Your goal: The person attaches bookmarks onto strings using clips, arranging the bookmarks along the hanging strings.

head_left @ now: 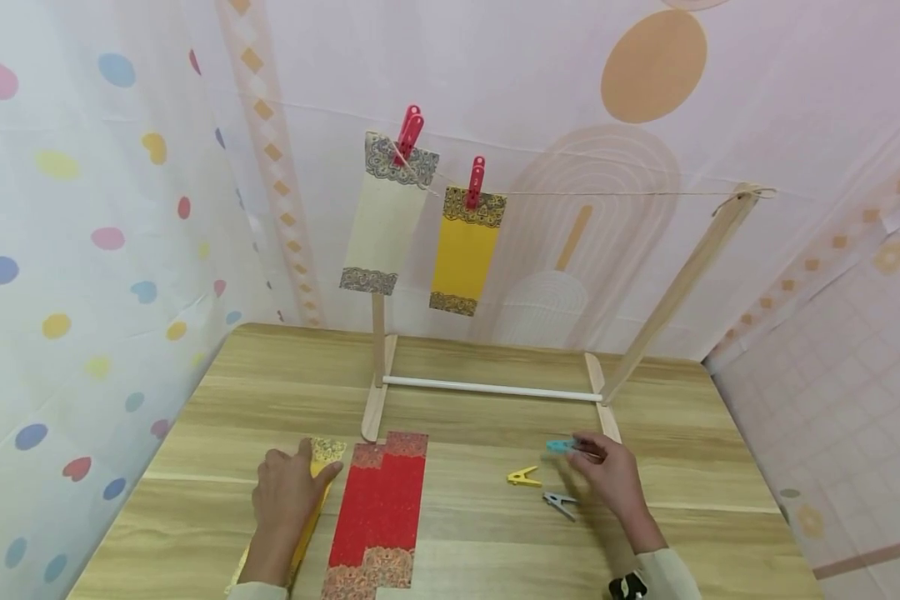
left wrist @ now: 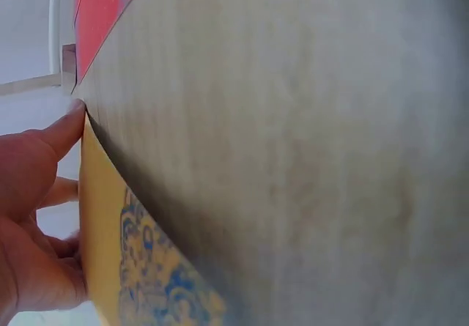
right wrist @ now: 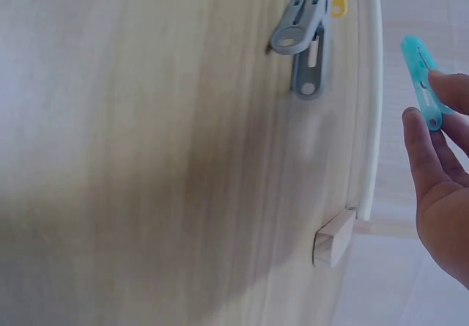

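My left hand (head_left: 285,492) grips a yellow paper strip (head_left: 328,451) with ornate printed ends, at the table's left. In the left wrist view the yellow strip (left wrist: 102,216) bows, one long edge raised off the wood, with the thumb at that edge. On the right, a turquoise clothespin (right wrist: 420,66) is pinched between the thumb and fingers of my right hand (head_left: 613,479), above the tabletop. Close by lie a yellow clothespin (head_left: 523,477) and a grey clothespin (head_left: 560,502). Two red patterned strips (head_left: 382,508) overlap beside the left hand.
Behind the hands stands a wooden frame with a white crossbar (head_left: 491,387) and slanted right post (head_left: 682,287). From its string (head_left: 607,194) hang a cream strip (head_left: 386,221) and another yellow strip (head_left: 465,254), held by red clothespins (head_left: 477,179). Printed cloth surrounds the table (head_left: 480,550).
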A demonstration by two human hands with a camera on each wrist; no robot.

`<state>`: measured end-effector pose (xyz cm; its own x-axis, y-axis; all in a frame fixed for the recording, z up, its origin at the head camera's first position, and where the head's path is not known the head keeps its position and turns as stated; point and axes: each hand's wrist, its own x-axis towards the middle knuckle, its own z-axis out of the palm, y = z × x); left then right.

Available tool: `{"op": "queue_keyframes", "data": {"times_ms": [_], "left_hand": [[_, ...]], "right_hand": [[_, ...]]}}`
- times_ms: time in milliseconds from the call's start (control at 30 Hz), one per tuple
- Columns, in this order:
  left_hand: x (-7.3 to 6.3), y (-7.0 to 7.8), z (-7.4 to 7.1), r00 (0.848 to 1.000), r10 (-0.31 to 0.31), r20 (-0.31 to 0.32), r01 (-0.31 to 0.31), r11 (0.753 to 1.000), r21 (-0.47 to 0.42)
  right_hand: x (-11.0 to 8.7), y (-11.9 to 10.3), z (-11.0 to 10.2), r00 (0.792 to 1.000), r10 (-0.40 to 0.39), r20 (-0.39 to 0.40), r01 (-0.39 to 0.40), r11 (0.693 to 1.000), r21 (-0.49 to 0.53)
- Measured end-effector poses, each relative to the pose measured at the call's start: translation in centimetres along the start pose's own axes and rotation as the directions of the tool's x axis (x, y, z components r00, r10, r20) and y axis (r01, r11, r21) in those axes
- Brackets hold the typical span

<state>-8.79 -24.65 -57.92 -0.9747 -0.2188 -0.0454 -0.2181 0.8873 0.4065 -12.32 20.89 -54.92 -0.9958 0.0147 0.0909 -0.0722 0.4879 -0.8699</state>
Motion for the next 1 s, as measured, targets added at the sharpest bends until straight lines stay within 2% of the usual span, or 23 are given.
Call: {"op": "queue_keyframes", "data": {"times_ms": [133, 267, 367, 533, 600, 633, 667, 767, 833, 900, 1000], "left_hand": [[-0.3, -0.1, 0.3, 0.997, 0.06, -0.051, -0.058, 0.998, 0.034], [-0.2, 0.1, -0.1, 0.996, 0.078, -0.044, -0.076, 0.997, 0.029], [0.1, 0.4, -0.7, 0.993, 0.104, -0.05, -0.104, 0.994, 0.019], [1.0, 1.7, -2.0, 0.976, 0.191, -0.109, -0.19, 0.982, 0.016], [1.4, 2.5, -2.5, 0.956, 0.248, -0.159, -0.246, 0.969, 0.035], [1.6, 2.9, -2.8, 0.94, 0.282, -0.193, -0.278, 0.959, 0.048], [1.8, 3.3, -3.1, 0.92, 0.318, -0.23, -0.311, 0.948, 0.069], [2.3, 4.4, -3.8, 0.846, 0.411, -0.339, -0.393, 0.911, 0.125], [2.5, 5.0, -4.4, 0.803, 0.452, -0.388, -0.426, 0.891, 0.155], [2.6, 5.6, -4.8, 0.777, 0.473, -0.415, -0.444, 0.88, 0.171], [2.7, 6.3, -5.3, 0.76, 0.486, -0.431, -0.455, 0.872, 0.181]], "right_hand": [[0.0, -0.1, -0.1, 0.999, -0.031, -0.019, 0.03, 0.999, -0.042], [-0.1, -0.4, -0.4, 0.998, -0.026, -0.057, 0.022, 0.998, -0.059], [0.1, -0.9, -0.7, 0.994, -0.035, -0.1, 0.032, 0.999, -0.025], [0.5, -1.6, -1.2, 0.98, -0.102, -0.169, 0.093, 0.994, -0.058], [0.6, -1.8, -1.3, 0.972, -0.133, -0.192, 0.116, 0.988, -0.097], [0.6, -1.9, -1.4, 0.968, -0.149, -0.202, 0.129, 0.986, -0.109], [0.7, -2.0, -1.5, 0.964, -0.163, -0.209, 0.141, 0.983, -0.117], [0.9, -2.4, -1.7, 0.956, -0.191, -0.222, 0.169, 0.979, -0.112], [1.1, -2.6, -1.9, 0.954, -0.2, -0.224, 0.183, 0.979, -0.092], [1.3, -2.9, -2.1, 0.953, -0.203, -0.225, 0.191, 0.979, -0.072], [1.6, -3.4, -2.4, 0.951, -0.205, -0.23, 0.204, 0.979, -0.028]]}}
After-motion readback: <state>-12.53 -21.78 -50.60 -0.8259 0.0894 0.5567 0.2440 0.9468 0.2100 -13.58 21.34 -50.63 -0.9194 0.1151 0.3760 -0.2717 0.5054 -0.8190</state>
